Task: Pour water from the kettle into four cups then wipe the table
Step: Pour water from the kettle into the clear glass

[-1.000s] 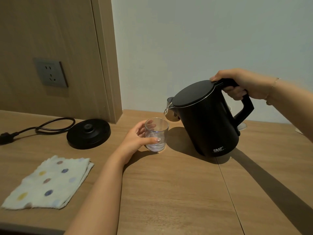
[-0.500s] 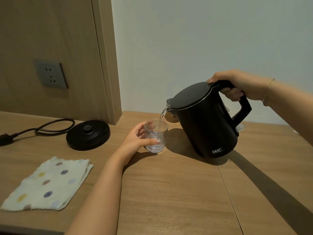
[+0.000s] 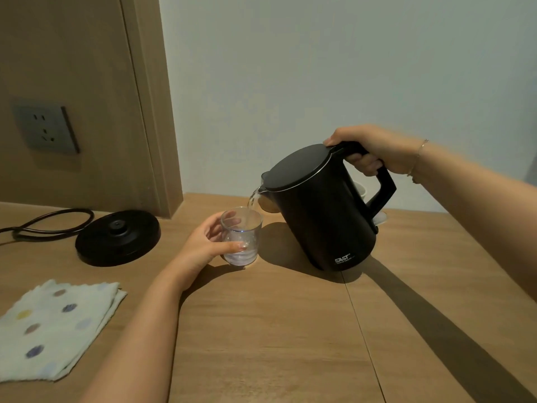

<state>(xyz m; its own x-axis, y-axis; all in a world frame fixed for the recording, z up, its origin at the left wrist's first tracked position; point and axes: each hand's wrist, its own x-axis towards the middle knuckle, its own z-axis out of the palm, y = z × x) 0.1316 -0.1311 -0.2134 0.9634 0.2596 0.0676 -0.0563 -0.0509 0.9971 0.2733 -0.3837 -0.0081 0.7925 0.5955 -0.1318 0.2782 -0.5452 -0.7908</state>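
Kettle [image 3: 325,210]: black, right of centre in the frame, lifted off the table [image 3: 261,330] and tilted toward the left so the spout overhangs the glass; a thin stream of water [image 3: 252,199] runs from the spout into it.

Right hand [image 3: 372,152]: upper right of centre, fingers curled tight round the top of the kettle handle, thumb on top; the grip sits high, probably to control the tilt.

Glass cup [image 3: 241,237]: clear, upright on the table at centre, just below and left of the spout, partly filled.

Left hand [image 3: 209,242]: centre of the frame, fingers and thumb wrapped loosely round the left side of the cup, apparently to steady it under the stream.

Other cups: a pale one [image 3: 360,189] shows through the handle loop; something brownish behind the spout cannot be identified. Four cups cannot be counted from here.

Kettle base [image 3: 117,237]: black disc, left of centre, its cord [image 3: 49,225] trailing toward the left edge; bare, awaiting the kettle's return.

Cloth [image 3: 55,330]: pale, with coloured dots, folded, lower left of the frame, well apart from the hands; presumably kept for the wiping step.

Wall socket [image 3: 45,129]: upper left, nothing plugged in.

Stage, as judged: pouring under way, wiping not yet begun.
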